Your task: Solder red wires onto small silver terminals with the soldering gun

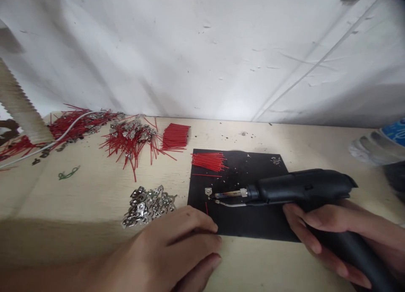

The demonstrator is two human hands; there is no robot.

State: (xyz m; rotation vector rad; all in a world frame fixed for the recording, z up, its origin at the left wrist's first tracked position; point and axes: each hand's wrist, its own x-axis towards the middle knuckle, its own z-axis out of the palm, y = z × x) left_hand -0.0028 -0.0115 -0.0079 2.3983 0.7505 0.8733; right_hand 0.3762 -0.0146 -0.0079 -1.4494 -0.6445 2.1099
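My right hand (pixel 335 237) is wrapped round the grip of a black soldering gun (pixel 284 188), which points left over a black mat (pixel 253 220). Its metal tip is beside a small metal terminal (pixel 208 191) lying on the mat. Just below the terminal, a short red wire (pixel 206 208) runs down toward the fingertips of my left hand (pixel 186 245). Those fingers are bent and pressed together at the mat's lower left edge; the wire's lower end is hidden by them. A bundle of red wires (pixel 208 161) rests on the mat's upper left.
Loose metal terminals (pixel 148 205) are heaped left of the mat. Behind them lie a stack of red wires (pixel 175 136) and a pile of wires with terminals (pixel 131 136). A white cable (pixel 68 129) crosses the far left. A clear plastic container (pixel 370 148) stands at the right.
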